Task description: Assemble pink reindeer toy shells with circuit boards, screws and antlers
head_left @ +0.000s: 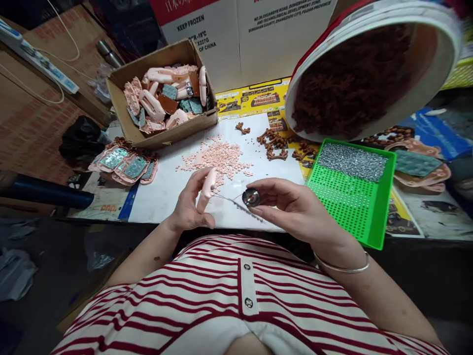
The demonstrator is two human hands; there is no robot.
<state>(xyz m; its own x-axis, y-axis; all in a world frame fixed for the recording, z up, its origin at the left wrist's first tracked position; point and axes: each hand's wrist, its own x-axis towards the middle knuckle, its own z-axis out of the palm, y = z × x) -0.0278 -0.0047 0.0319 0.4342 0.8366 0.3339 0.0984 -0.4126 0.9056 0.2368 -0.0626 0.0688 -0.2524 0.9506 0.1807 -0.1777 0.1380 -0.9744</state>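
Over the near table edge, my left hand has its fingers clamped on a pink plastic piece, held upright; my right hand pinches a small dark round part just beside it, green tray at right.

I see a pale pink plastic piece in my left hand, a dark, shiny round part in my right hand; bright green tray at three o'clock, red-and-white striped shirt at six
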